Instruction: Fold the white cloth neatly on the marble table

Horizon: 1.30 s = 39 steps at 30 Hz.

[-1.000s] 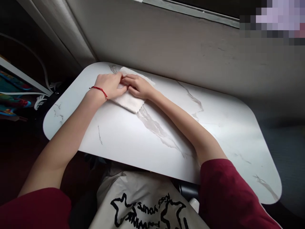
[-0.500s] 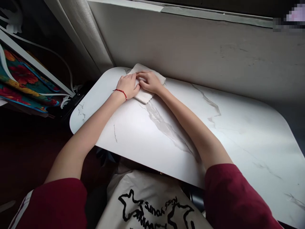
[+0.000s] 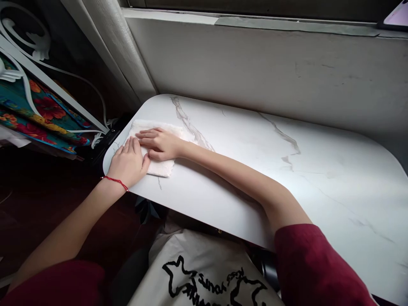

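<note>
A white cloth [image 3: 162, 168] lies folded flat on the white marble-patterned table [image 3: 210, 195], close to its left end. My left hand [image 3: 129, 162], with a red string bracelet [image 3: 115, 180] at the wrist, rests on the cloth's left part with fingers stretched out. Across the middle of the cloth lies my right hand [image 3: 162, 144], palm down and fingers extended to the left. The fingertips of both hands almost meet. Part of the cloth is hidden beneath them.
Behind the table runs a pale wall [image 3: 242, 63] under a ledge, where a phone-like object [image 3: 397, 16] sits at the far right. A curtain [image 3: 105, 46] hangs at the back left. White metal scrollwork [image 3: 57, 85] and floral fabric [image 3: 47, 108] stand left of the table.
Both hands and the cloth have moved from the table's back edge toward its left front edge. My right hand's fingers have straightened from a curled pose.
</note>
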Available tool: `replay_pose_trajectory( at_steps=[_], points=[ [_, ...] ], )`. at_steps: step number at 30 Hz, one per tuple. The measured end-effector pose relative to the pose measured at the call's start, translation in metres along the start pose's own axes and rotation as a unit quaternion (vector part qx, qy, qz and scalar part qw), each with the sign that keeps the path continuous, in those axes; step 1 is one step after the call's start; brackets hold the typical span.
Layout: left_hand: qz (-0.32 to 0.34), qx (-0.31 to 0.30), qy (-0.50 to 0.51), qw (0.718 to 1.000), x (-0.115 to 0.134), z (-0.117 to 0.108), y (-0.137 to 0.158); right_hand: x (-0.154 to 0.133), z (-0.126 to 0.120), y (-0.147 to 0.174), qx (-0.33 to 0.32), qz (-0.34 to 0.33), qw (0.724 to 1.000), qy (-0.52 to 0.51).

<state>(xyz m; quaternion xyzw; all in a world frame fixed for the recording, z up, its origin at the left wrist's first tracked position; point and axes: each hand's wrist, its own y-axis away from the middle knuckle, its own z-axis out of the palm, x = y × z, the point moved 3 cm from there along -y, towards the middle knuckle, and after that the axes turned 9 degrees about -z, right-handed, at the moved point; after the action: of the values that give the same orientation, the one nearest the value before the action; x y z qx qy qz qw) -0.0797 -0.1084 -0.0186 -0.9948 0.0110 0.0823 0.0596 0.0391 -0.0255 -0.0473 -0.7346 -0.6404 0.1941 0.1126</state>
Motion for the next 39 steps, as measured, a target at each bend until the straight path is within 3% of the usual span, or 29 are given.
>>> replay_pose_trajectory(
  at_steps=[5,8,10,13,17,21,24,28,34,39],
  points=[
    [-0.036,-0.113,-0.036,0.992,-0.002,-0.004,-0.048,0.019,0.004,-0.013,-0.005,0.046,0.998,0.04],
    [-0.06,-0.178,-0.046,0.981,0.012,-0.01,-0.083,0.04,-0.002,-0.011,-0.018,0.099,0.993,0.057],
    [-0.061,-0.19,-0.04,0.979,0.029,-0.012,-0.101,0.055,-0.011,-0.001,-0.025,0.128,0.989,0.066],
    [-0.026,-0.158,-0.018,0.987,0.06,-0.011,-0.123,0.076,-0.029,0.028,-0.033,0.175,0.98,0.086],
    [0.085,-0.064,0.033,0.994,0.107,-0.009,-0.145,0.097,-0.056,0.079,-0.027,0.26,0.958,0.12],
    [0.17,-0.009,0.052,0.984,0.147,-0.013,-0.151,0.095,-0.076,0.125,-0.01,0.334,0.931,0.144],
    [0.201,0.008,0.027,0.979,0.167,-0.02,-0.139,0.075,-0.081,0.147,-0.017,0.345,0.926,0.154],
    [0.225,0.02,-0.015,0.974,0.178,-0.034,-0.101,0.037,-0.078,0.161,-0.017,0.313,0.937,0.152],
    [0.238,0.007,-0.075,0.968,0.172,-0.043,-0.013,-0.046,-0.069,0.176,0.022,0.203,0.972,0.12],
    [0.278,0.059,-0.098,0.954,0.167,-0.037,0.054,-0.114,-0.065,0.192,0.045,0.159,0.979,0.115]
  ],
)
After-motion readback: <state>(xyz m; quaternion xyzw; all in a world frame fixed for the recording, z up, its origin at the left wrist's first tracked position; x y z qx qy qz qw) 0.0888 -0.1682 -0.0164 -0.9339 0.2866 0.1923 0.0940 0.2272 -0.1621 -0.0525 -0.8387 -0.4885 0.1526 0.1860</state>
